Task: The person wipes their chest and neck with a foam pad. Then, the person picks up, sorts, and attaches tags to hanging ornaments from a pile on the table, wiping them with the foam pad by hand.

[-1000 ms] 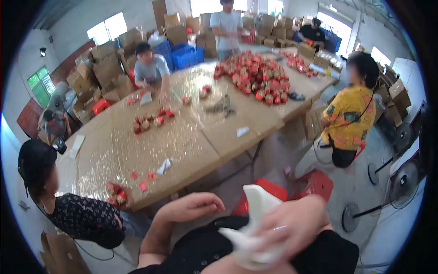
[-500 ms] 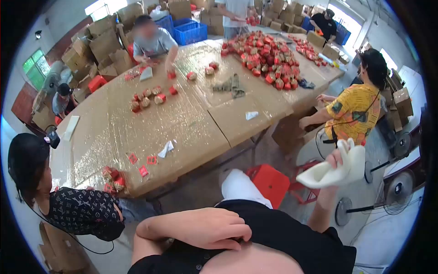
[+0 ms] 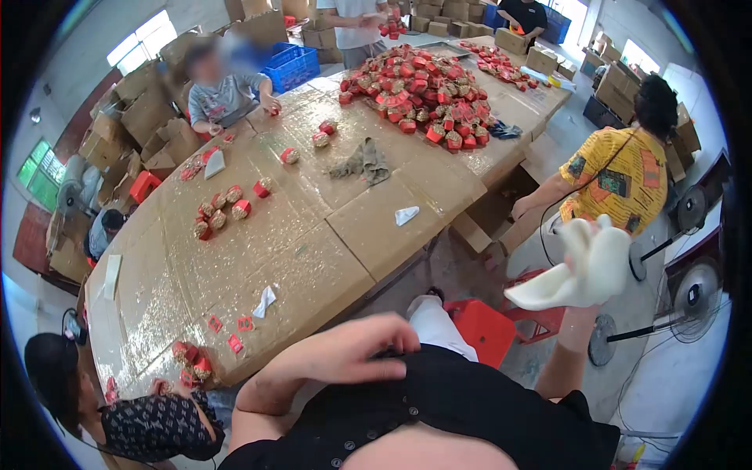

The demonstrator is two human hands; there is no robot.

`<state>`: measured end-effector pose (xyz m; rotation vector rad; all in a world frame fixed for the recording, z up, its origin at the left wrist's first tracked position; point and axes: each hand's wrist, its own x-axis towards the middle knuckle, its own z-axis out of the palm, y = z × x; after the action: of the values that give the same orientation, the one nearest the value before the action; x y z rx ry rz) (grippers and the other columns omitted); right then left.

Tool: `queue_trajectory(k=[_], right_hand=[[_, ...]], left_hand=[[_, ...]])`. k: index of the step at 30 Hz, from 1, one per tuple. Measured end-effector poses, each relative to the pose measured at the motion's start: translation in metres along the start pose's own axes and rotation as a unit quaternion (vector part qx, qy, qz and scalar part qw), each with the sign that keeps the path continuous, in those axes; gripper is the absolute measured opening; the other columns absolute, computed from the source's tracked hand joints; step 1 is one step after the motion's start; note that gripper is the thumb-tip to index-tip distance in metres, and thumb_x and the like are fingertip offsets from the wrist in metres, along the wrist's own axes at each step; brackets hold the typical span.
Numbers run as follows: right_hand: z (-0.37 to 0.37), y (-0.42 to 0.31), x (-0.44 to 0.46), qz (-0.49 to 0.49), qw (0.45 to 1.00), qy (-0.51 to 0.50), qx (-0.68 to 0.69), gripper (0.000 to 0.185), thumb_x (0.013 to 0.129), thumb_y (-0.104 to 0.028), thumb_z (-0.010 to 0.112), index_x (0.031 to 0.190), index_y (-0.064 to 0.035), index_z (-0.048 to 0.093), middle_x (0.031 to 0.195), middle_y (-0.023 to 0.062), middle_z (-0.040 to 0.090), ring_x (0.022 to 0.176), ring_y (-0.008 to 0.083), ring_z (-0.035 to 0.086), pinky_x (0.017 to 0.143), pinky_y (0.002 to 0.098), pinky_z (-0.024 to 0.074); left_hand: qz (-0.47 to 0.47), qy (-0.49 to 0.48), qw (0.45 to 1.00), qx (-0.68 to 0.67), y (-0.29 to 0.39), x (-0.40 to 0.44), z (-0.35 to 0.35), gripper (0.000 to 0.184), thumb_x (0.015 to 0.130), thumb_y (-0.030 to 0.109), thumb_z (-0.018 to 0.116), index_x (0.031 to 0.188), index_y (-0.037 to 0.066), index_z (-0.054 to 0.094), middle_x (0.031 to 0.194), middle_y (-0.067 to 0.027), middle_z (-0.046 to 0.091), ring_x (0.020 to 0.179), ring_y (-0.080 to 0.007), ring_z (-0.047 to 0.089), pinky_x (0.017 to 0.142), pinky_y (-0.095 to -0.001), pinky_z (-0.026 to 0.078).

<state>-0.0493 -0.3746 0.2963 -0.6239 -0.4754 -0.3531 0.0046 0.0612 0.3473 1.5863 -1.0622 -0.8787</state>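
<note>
My right hand is raised at the right, gripping a bent, white, foam-like piece. The piece wraps round and hides most of my fingers. In front of my black shirt, my left hand hovers with fingers loosely bent and thumb apart, slightly blurred, with nothing in it. Beyond my hands stands a large table covered with cardboard and shiny film. A big heap of red and gold ornaments lies on its far part, and a smaller cluster of them sits nearer the left.
Red stools stand beside me. A person in a yellow patterned shirt is at the right, another in a black patterned top at the near left. Others stand or sit round the table. Fans, blue crates and cardboard boxes surround it.
My left hand has lifted off my shirt and its fingers have loosened. My right hand still holds the white piece, now turned more upright. The view has shifted.
</note>
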Motion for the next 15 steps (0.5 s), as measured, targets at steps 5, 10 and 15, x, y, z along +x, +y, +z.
queue_trajectory(k=[5,10,15], right_hand=[[0.024,0.100,0.047,0.222,0.915,0.154,-0.300,0.064,0.089,-0.035,0.055,0.142,-0.0040,0.036,0.137,0.0158,0.046,0.125,0.0300,0.047,0.106,0.0438,0.0372],[-0.036,0.150,0.115,0.135,0.712,-0.266,-0.635,0.057,0.090,-0.034,0.061,0.140,-0.0118,0.044,0.141,0.0217,0.040,0.136,0.0358,0.031,0.113,0.0466,0.0183],[-0.115,0.101,0.171,0.160,0.727,-0.150,-0.650,0.038,0.093,-0.021,0.057,0.126,-0.0001,0.054,0.144,0.0152,0.033,0.135,0.0298,0.030,0.112,0.0399,0.0233]], left_hand=[[-0.013,0.145,0.982,-0.122,-0.068,0.098,-0.014,0.077,0.079,0.022,0.077,0.139,0.005,0.033,0.134,-0.0111,0.044,0.123,-0.0202,0.043,0.103,-0.0353,0.037],[0.059,0.218,0.937,-0.267,-0.109,0.211,-0.049,0.106,0.073,0.023,0.084,0.150,0.010,0.012,0.146,-0.0090,0.033,0.134,-0.0237,0.035,0.109,-0.0414,0.034],[-0.034,0.197,0.945,-0.259,-0.136,0.307,-0.084,0.088,0.077,0.024,0.080,0.146,0.008,0.028,0.141,-0.0106,0.043,0.130,-0.0229,0.040,0.109,-0.0403,0.033]])
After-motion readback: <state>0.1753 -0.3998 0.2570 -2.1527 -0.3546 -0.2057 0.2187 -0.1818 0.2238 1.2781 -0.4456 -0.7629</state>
